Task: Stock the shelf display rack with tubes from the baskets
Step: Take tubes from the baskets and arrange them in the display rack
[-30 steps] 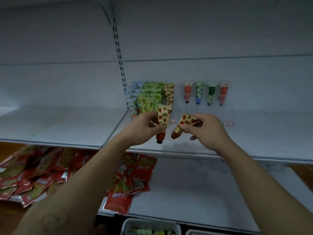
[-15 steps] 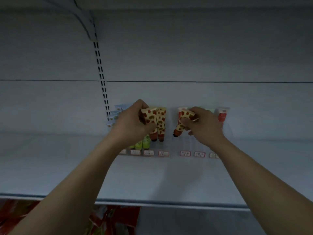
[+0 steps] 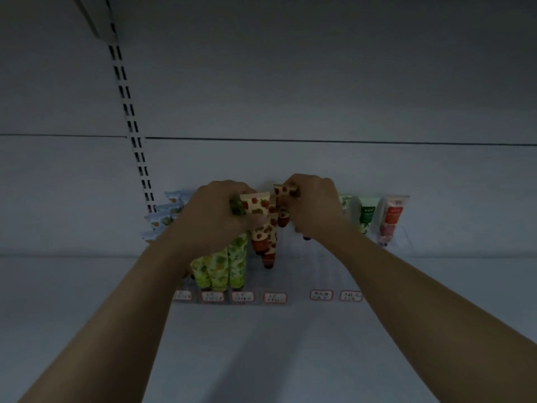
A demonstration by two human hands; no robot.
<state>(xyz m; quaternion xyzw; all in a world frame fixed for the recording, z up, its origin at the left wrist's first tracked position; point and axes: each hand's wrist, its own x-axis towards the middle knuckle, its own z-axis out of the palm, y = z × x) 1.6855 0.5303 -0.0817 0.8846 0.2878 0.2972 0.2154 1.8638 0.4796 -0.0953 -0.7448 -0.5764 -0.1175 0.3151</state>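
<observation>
Two tubes (image 3: 257, 205) are pinched, in left hand (image 3: 215, 216) and right hand (image 3: 313, 207), now brought up to the rack (image 3: 300, 258); slotting is judged imminent.

Place: shop, a retail shelving bay.
Shelving: white metal shelf (image 3: 87, 301) against a flat pale back panel (image 3: 319, 82), with a slotted upright (image 3: 130, 117) running up the panel at left.
Display: clear rack (image 3: 302, 274) set at the back edge of the shelf, split into narrow lanes.
Stock: printed tubes (image 3: 218, 271) lined up by pattern, same sorts grouped together.
Labels: small red-bordered price tags (image 3: 275, 298) in a row along the rack's front edge.
</observation>
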